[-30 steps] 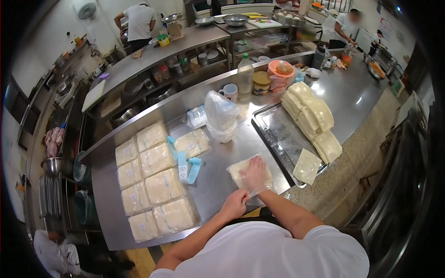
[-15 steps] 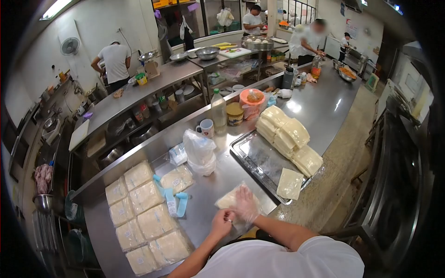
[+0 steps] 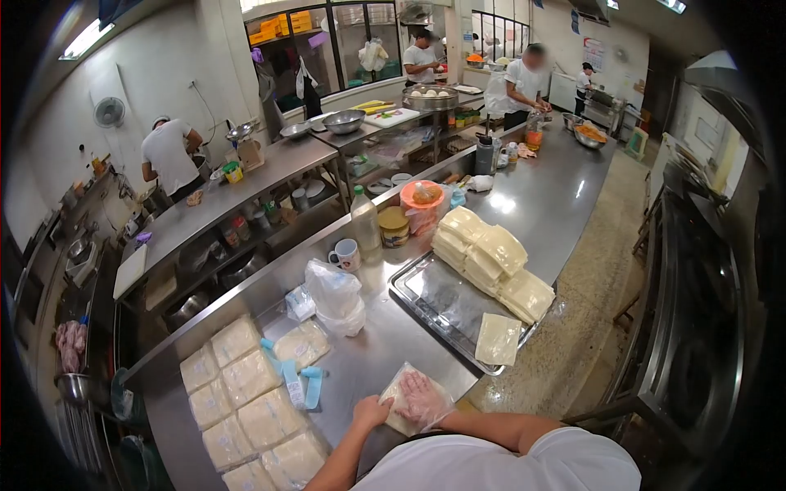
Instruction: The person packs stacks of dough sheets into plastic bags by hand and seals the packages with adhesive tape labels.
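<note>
A clear plastic bag [image 3: 399,425] with a stack of pale, square dough wrappers in it lies at the table's near edge. My right hand [image 3: 422,401], in a thin clear glove, rests flat on top with its fingers spread. At the bag's left edge, the bare fingers of my left hand [image 3: 372,412] are closed on the plastic. Beyond, a metal tray [image 3: 426,304] bears a tall pile of loose wrapper stacks [image 3: 483,250]. One small stack [image 3: 497,339] sits apart at the tray's near corner.
Filled packs [image 3: 273,417] stand in rows on the left, beside blue-and-white label strips [image 3: 293,383]. Behind are a white plastic bag [image 3: 335,299], a mug [image 3: 345,254], a bottle [image 3: 365,225], a yellow tub [image 3: 394,227] and an orange container [image 3: 422,204]. Several co-workers stand farther off.
The bag now lies squarer under my right hand, its wrappers more exposed to view. My left hand has shifted to the bag's left edge. The camera view has swung slightly.
</note>
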### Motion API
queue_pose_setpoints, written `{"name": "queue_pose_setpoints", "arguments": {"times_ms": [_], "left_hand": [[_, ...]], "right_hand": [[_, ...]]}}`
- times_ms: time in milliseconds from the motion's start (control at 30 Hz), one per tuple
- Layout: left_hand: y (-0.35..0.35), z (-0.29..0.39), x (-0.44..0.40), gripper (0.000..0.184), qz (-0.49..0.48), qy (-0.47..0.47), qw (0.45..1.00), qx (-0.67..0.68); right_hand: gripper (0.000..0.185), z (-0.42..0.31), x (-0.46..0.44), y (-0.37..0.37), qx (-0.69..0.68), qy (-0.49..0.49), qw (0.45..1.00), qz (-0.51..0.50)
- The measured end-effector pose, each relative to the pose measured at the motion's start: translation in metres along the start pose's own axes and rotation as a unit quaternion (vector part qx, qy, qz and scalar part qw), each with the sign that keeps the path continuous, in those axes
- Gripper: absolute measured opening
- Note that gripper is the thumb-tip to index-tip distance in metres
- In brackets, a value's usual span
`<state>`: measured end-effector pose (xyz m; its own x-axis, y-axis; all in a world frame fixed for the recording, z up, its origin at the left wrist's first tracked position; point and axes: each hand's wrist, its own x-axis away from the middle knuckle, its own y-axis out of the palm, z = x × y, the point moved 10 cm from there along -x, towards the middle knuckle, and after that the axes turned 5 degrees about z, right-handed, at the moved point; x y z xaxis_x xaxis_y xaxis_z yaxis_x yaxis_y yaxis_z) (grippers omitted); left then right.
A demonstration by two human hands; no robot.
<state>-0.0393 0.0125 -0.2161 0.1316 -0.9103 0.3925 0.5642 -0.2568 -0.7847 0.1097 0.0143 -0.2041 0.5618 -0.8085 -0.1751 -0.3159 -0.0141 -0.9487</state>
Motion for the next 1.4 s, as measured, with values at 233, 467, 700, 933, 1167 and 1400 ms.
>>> {"name": "queue_pose_setpoints", "arguments": {"times_ms": [233, 467, 700, 933, 1167, 1400], "left_hand": [[0.014, -0.047, -0.033, 0.043, 0.075, -0.08, 0.941, 0.321], [-0.016, -0.077, -0.086, 0.036, 0.159, -0.089, 0.912, 0.368], [-0.101, -0.018, -0.019, 0.059, 0.304, 0.065, 0.942, 0.124], [-0.07, 0.08, 0.105, 0.059, 0.255, 0.242, 0.936, 0.004], [-0.042, 0.014, 0.068, 0.029, 0.199, 0.144, 0.969, 0.015], [-0.041, 0.026, 0.093, 0.03, 0.024, 0.099, 0.995, -0.006]], "right_hand": [[0.088, -0.009, -0.014, -0.001, 0.025, -0.044, 0.999, 0.02], [0.079, -0.036, 0.009, -0.004, -0.004, -0.159, 0.987, -0.026], [0.045, -0.036, 0.026, -0.019, -0.179, -0.19, 0.962, -0.085], [0.037, -0.009, 0.022, -0.146, -0.129, -0.054, 0.98, 0.144], [0.038, 0.036, 0.001, -0.053, -0.093, -0.017, 0.995, -0.032], [0.055, 0.036, 0.016, -0.073, -0.171, 0.086, 0.952, -0.24]]}}
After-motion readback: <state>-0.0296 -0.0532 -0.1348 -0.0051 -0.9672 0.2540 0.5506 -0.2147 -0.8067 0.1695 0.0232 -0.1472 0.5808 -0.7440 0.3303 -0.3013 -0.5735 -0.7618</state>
